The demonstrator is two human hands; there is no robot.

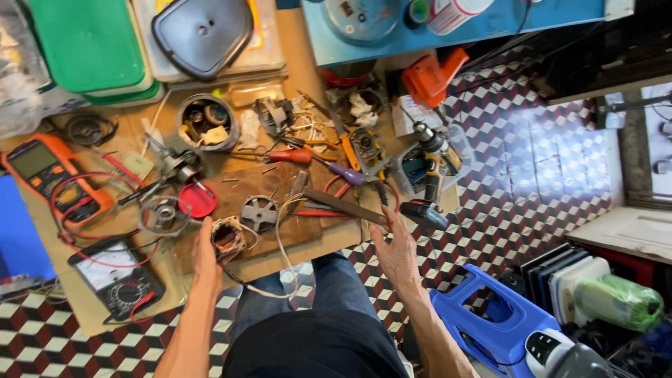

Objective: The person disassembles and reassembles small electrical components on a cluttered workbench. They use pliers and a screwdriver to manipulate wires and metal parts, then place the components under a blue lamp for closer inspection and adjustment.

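The left hand (207, 253) grips a small motor stator (227, 238) with copper windings at the desk's (294, 77) near edge. The right hand (395, 253) lies open — fingers touching a flat metal file (344, 206). Green lidded box (87, 42) far left.

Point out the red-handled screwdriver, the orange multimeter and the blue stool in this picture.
Red-handled screwdriver (292, 156): head view, on the middle of its red handle.
Orange multimeter (49, 175): head view, on its casing below the screen.
Blue stool (514, 315): head view, on the seat's right side.
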